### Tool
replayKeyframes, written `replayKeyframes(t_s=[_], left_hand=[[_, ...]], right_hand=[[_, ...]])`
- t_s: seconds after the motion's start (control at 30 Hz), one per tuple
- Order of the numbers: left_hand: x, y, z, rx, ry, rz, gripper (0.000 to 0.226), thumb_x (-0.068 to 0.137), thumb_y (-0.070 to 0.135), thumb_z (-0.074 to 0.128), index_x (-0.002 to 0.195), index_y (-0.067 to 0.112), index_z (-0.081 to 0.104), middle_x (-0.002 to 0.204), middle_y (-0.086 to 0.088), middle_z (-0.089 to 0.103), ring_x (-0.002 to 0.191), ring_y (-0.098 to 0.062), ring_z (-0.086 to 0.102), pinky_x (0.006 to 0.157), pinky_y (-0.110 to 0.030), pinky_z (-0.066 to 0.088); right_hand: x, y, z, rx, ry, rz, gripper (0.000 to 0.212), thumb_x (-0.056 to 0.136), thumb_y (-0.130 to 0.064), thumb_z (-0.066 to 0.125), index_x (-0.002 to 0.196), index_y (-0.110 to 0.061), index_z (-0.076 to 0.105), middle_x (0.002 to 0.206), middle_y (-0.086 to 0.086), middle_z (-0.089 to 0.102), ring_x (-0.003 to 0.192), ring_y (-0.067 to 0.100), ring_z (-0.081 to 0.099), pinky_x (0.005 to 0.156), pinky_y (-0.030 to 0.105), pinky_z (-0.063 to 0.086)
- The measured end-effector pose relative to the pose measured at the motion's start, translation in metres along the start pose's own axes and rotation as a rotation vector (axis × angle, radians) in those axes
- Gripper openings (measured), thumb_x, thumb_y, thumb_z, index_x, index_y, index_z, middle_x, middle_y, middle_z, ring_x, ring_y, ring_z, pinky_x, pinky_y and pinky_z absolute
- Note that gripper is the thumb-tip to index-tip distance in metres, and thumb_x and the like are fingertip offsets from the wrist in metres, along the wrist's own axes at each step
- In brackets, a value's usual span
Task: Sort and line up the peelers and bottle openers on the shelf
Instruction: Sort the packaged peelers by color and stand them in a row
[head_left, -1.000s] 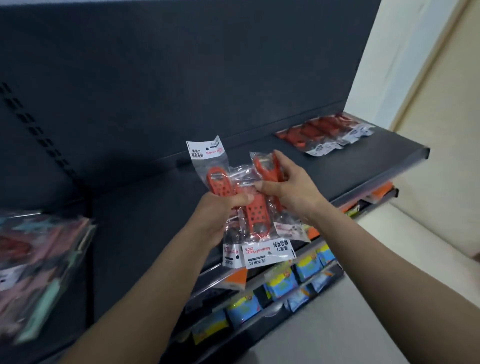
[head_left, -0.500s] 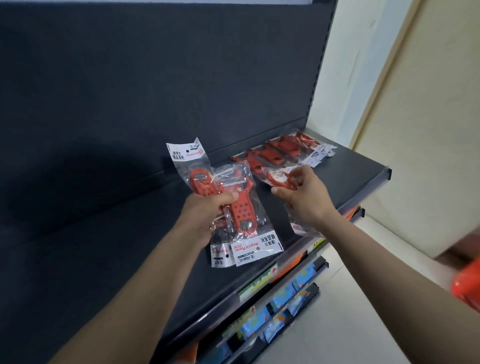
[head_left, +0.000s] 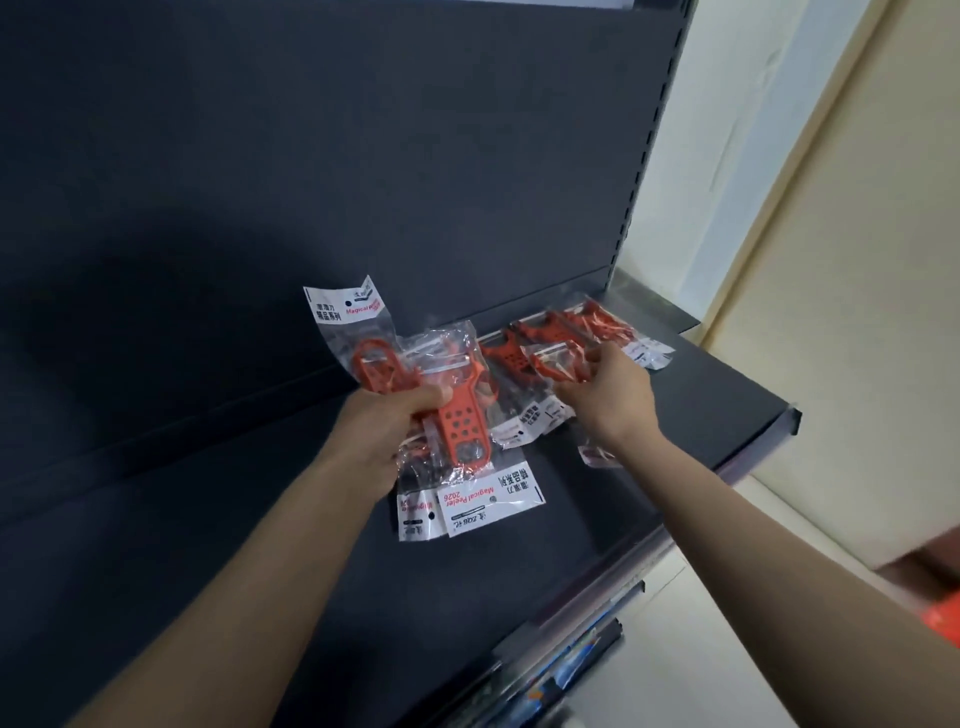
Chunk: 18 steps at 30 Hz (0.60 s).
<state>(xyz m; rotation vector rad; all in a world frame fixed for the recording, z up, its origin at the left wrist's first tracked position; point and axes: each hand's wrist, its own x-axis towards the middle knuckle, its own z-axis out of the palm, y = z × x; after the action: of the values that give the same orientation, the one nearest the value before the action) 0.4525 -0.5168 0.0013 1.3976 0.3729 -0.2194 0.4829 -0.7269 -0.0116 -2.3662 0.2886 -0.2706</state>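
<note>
My left hand (head_left: 387, 431) grips a bunch of red peelers in clear bags (head_left: 457, 415) above the dark shelf (head_left: 701, 405); their white label cards point up and down. My right hand (head_left: 615, 395) pinches one bagged red peeler (head_left: 558, 364) by its upper end, low over the shelf. Just behind it, a row of bagged red peelers (head_left: 597, 327) lies overlapped along the shelf's back right, white labels toward the front.
The shelf's dark back panel (head_left: 363, 156) rises behind. A cream wall (head_left: 831, 260) stands to the right. Lower shelves (head_left: 571, 660) with blurred blue packs show below the front edge. Something orange (head_left: 940, 613) sits at the right border.
My right hand has pulled one peeler off the left hand's bunch and carried it right, toward the row on the shelf. The view has swung to the right.
</note>
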Motion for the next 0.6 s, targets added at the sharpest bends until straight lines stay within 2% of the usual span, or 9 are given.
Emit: replayKeyframes(t_s=[0.13,0.2,0.27,0.33,0.43,0.6], left_hand=[[0.013,0.004,0.024,-0.07,0.104,0.001,0.014,0.073,0.007,0.074,0.085,0.01,0.066,0.071,-0.001,0.074,0.063,-0.015,0.07,0.048,-0.025,0.051],[0.017,0.004,0.035,-0.095,0.163,0.01,0.015,0.072,0.006,0.075,0.084,0.01,0.067,0.069,-0.001,0.073,0.061,-0.016,0.07,0.046,-0.023,0.051],[0.02,0.003,0.045,-0.117,0.208,0.021,0.014,0.072,0.006,0.074,0.084,0.01,0.067,0.068,0.0,0.073,0.058,-0.014,0.07,0.045,-0.022,0.05],[0.021,0.002,0.053,-0.115,0.229,0.032,0.014,0.073,0.008,0.075,0.085,0.011,0.068,0.072,0.0,0.074,0.063,-0.014,0.071,0.049,-0.023,0.052],[0.026,0.001,0.073,-0.127,0.255,0.042,0.015,0.073,0.008,0.075,0.087,0.01,0.07,0.081,-0.005,0.075,0.072,-0.019,0.072,0.06,-0.029,0.055],[0.038,0.004,0.102,-0.138,0.283,0.045,0.017,0.072,0.007,0.075,0.088,0.007,0.07,0.091,-0.012,0.074,0.084,-0.028,0.07,0.079,-0.041,0.056]], right_hand=[[0.037,0.009,0.001,-0.02,-0.044,-0.071,0.044,0.076,-0.024,0.073,0.114,-0.008,0.056,0.099,0.007,0.067,0.085,0.026,0.059,0.067,0.027,0.039],[0.055,0.011,0.0,-0.016,-0.087,-0.105,0.042,0.075,-0.026,0.074,0.109,-0.007,0.058,0.098,0.008,0.068,0.087,0.028,0.062,0.069,0.029,0.045],[0.072,0.014,-0.001,-0.031,-0.1,-0.132,0.035,0.076,-0.026,0.072,0.1,-0.006,0.058,0.094,0.01,0.068,0.085,0.029,0.062,0.067,0.03,0.046],[0.087,0.016,-0.006,-0.031,-0.082,-0.135,0.034,0.078,-0.028,0.071,0.099,-0.006,0.055,0.094,0.012,0.067,0.082,0.029,0.06,0.066,0.031,0.043],[0.113,0.028,-0.015,-0.028,-0.102,-0.144,0.04,0.08,-0.03,0.07,0.105,-0.003,0.054,0.1,0.015,0.065,0.096,0.035,0.058,0.079,0.041,0.049],[0.14,0.045,-0.022,-0.008,-0.131,-0.155,0.044,0.08,-0.037,0.068,0.107,-0.003,0.057,0.101,0.014,0.066,0.096,0.034,0.06,0.081,0.042,0.05]])
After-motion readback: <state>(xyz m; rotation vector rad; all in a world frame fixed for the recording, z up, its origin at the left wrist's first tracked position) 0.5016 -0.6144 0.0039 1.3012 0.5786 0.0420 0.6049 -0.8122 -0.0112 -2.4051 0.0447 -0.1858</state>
